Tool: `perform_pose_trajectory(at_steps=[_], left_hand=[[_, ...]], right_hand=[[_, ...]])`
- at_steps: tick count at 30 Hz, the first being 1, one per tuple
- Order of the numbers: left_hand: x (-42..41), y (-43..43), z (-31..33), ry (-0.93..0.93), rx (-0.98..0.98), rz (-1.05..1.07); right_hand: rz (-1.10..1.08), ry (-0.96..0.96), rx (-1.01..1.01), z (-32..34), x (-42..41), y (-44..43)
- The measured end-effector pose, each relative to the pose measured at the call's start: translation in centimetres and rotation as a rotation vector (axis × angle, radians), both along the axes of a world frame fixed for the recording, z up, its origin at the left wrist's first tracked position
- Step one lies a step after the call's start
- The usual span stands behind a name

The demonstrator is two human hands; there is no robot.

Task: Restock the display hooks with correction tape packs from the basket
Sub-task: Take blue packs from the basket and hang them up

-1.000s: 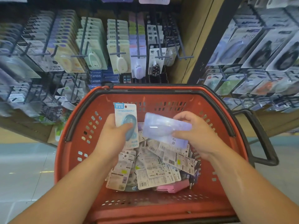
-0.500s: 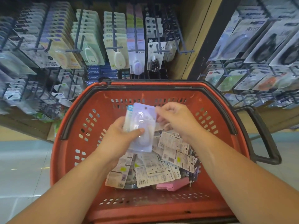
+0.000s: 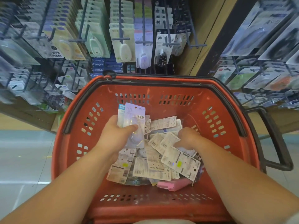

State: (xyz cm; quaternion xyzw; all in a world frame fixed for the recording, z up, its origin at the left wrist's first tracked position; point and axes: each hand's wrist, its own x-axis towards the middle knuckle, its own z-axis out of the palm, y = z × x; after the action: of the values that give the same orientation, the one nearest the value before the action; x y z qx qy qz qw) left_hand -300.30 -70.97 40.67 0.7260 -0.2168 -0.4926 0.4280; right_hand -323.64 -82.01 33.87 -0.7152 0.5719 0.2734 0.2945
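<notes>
the left hand (image 3: 116, 135) is raised a little above the pile and grasps two packs together: a lilac correction tape pack (image 3: 135, 125) in front, with its clear blister facing the camera, and a blue-topped pack (image 3: 121, 113) directly behind it, of which only the left edge and the top corner show. the thumb lies across the blister and the other fingers are behind the cards. both packs stand nearly upright, inside the red basket (image 3: 178, 109), toward its far left part

the right hand (image 3: 189, 136) is lower, down in the pile of packs (image 3: 150, 167) on the bottom of the basket. its fingers point downward and touch the cards, but the fingertips are hidden among them, so i cannot tell if it holds a pack or only presses on them. most packs in the pile lie with the printed back side up and overlap each other. a pink case (image 3: 171, 185) lies at the near edge of the pile, partly under the cards

a black handle (image 3: 275, 143) sticks out at the right side of the basket. behind the basket, the display hooks (image 3: 123, 38) carry rows of hanging packs, among them pale green packs (image 3: 95, 44) and lilac packs (image 3: 143, 52). a second rack (image 3: 267, 38) with more blister packs stands at the right, and a grey tiled floor (image 3: 24, 159) shows at the left
</notes>
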Motion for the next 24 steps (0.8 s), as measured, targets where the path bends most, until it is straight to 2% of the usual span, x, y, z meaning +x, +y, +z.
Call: perform_pose_trajectory(at_steps=[2, 5, 9, 12, 13, 17, 20, 24], left_hand=[[-0.2, 0.1, -0.2, 0.013, 0.011, -0.014], [-0.4, 0.1, -0.3, 0.038, 0.003, -0.028], [-1.1, 0.3, 0.1, 0.101, -0.021, -0.062], [-1.9, 0.4, 0.5, 0.145, -0.056, -0.103], [-2.1, 0.4, 0.6, 0.157, -0.077, -0.112], [-2.2, 0.5, 1.5, 0.189, -0.162, -0.184], [-2.4, 0.7, 2.1, 0.21, -0.211, -0.251], [-2.8, 1.0, 2.3, 0.272, -0.206, -0.222]], right_hand=[[-0.057, -0.143, -0.045, 1.6, 0.4, -0.5], [-0.216, -0.467, -0.202, 4.4, 1.2, -0.5], [-0.406, -0.846, -0.112, 8.8, 2.9, 1.5], [-0.553, -1.04, 0.035, 10.1, 4.5, 4.0], [-0.603, -1.071, 0.061, 10.1, 4.9, 4.8], [-0.656, -1.167, -0.082, 9.2, 4.9, 5.6], [-0.698, -1.197, -0.042, 9.5, 4.5, 5.6], [-0.691, -1.168, 0.005, 9.4, 4.6, 6.0]])
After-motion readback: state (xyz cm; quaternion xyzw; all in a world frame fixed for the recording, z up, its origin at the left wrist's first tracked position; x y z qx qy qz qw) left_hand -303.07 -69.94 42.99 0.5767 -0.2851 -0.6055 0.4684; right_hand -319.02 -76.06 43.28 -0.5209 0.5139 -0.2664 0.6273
